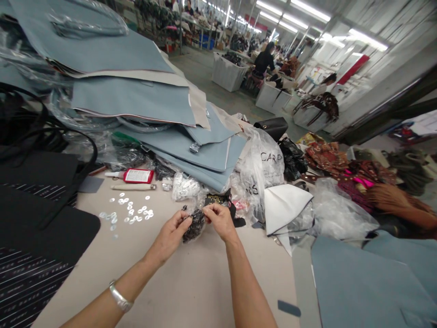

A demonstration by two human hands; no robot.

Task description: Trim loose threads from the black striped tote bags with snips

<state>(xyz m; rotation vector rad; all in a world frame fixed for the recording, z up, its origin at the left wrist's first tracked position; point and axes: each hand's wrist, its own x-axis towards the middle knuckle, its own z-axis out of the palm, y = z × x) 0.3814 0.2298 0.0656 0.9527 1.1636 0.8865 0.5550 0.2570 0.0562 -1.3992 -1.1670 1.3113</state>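
Between my two hands is a small clear plastic bag (194,230) filled with small dark pieces, too small to name. My left hand (174,232) pinches its left side between thumb and fingers. On the other side, my right hand (219,219) grips the bag's upper right edge. Left of my hands, several small shiny round discs (131,212) lie scattered on the pale table (191,287). Behind them are a red bottle with a white label (138,176) and a pale-handled tool (133,187). A bag of small white pieces (185,187) sits just beyond my hands.
Blue-grey bag panels (136,98) are piled at the back left. Black bag pieces (44,223) cover the left side. Marked plastic bags (261,164) and a white folded piece (286,205) stand right of my hands. More blue-grey panels (368,282) lie at right. People work farther back.
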